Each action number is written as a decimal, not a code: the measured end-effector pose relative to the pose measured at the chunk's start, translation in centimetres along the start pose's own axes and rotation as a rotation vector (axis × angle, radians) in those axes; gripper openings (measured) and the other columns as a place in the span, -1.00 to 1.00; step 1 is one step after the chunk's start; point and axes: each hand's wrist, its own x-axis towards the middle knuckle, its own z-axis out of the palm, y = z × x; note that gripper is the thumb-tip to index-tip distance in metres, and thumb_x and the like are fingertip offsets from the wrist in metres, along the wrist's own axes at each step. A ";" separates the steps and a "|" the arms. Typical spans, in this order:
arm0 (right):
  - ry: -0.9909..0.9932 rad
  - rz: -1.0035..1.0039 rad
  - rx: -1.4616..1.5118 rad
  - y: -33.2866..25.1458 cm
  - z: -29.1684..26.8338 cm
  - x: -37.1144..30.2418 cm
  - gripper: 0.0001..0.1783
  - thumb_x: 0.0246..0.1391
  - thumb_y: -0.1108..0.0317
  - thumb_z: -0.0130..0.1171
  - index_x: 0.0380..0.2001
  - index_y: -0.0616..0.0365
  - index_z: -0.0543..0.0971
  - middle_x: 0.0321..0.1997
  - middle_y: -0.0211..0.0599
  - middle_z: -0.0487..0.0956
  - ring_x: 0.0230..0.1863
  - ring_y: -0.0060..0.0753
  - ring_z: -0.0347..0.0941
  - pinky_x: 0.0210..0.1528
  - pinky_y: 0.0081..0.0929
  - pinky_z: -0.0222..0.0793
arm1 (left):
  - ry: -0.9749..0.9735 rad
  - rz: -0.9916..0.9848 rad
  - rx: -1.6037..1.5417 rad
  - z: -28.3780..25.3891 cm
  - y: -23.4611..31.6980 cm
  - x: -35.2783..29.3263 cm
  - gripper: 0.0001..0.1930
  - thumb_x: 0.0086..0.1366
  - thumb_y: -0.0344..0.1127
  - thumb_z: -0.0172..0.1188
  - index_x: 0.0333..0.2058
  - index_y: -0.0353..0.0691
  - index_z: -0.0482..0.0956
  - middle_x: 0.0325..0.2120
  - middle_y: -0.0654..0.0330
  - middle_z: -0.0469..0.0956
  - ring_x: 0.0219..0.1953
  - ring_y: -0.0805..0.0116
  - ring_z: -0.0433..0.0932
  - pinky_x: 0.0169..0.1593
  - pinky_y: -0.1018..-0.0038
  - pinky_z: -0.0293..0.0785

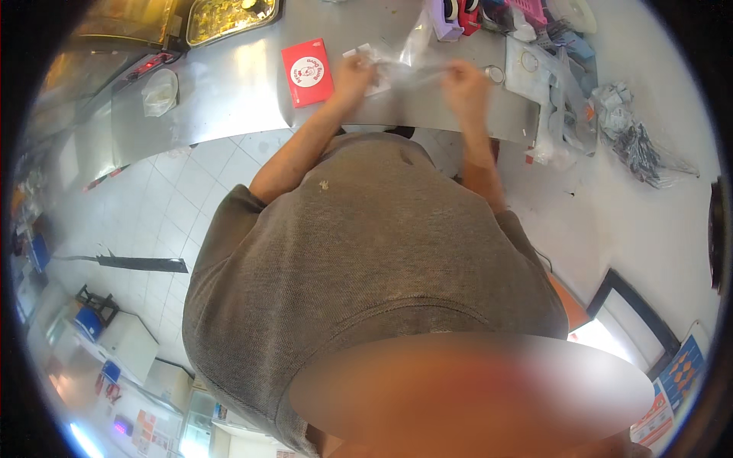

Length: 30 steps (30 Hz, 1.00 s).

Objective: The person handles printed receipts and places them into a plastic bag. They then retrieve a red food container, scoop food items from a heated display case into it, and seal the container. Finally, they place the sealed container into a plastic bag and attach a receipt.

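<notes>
A clear plastic bag [412,74] is stretched between my two hands over the steel counter, its outline smeared by motion. My left hand [356,79] is closed on one side of it, and my right hand [466,85] pinches the opposite side. A red box [308,73] with a white round label lies flat just left of my left hand. Partly under that hand is a small white paper [376,85]. A small round metal-rimmed item [495,74] sits close to the right of my right hand.
The steel counter [221,95] carries a metal tray of yellowish food [231,19] at the far left and a clear plastic bag or cup [160,93]. At the far right are a purple holder [447,27], a pink basket [530,11] and a white container [530,70]. Bagged utensils [640,149] hang beyond.
</notes>
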 end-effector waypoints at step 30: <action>-0.586 0.597 1.144 3.6 -2.8 -4.2 -0.65 0.12 0.37 0.21 -0.01 0.23 0.52 -0.33 -0.38 0.53 -0.33 -0.38 0.48 -0.30 -0.48 0.41 | -0.403 -0.418 -0.102 -9.9 -1.1 -3.7 -0.76 0.33 -0.36 0.07 -0.09 -0.32 0.55 -0.01 0.09 0.54 0.09 0.25 0.48 0.15 0.30 0.41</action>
